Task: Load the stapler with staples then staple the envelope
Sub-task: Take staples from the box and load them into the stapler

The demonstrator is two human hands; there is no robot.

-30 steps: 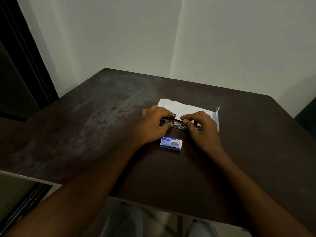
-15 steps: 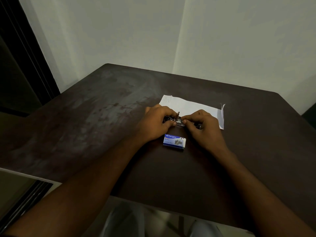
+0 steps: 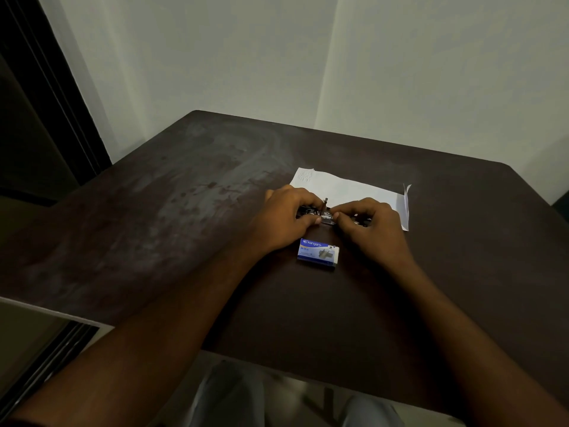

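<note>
A small dark stapler with shiny metal parts lies on the table, gripped at both ends. My left hand holds its left end and my right hand pinches the metal middle and covers the right end. A thin metal piece stands up from the stapler between my hands. A white envelope lies flat just behind my hands, its right flap curled up. A blue and white staple box sits just in front of the stapler, between my wrists.
The dark brown table is worn and pale-scuffed on its left half. Its near edge runs just above my knees. Pale walls meet in a corner behind the table, and a dark door frame stands at the left.
My hands stay on the stapler in the same spot. A thin metal piece now sticks up between them, which did not show a second ago. The view has tilted slightly.
</note>
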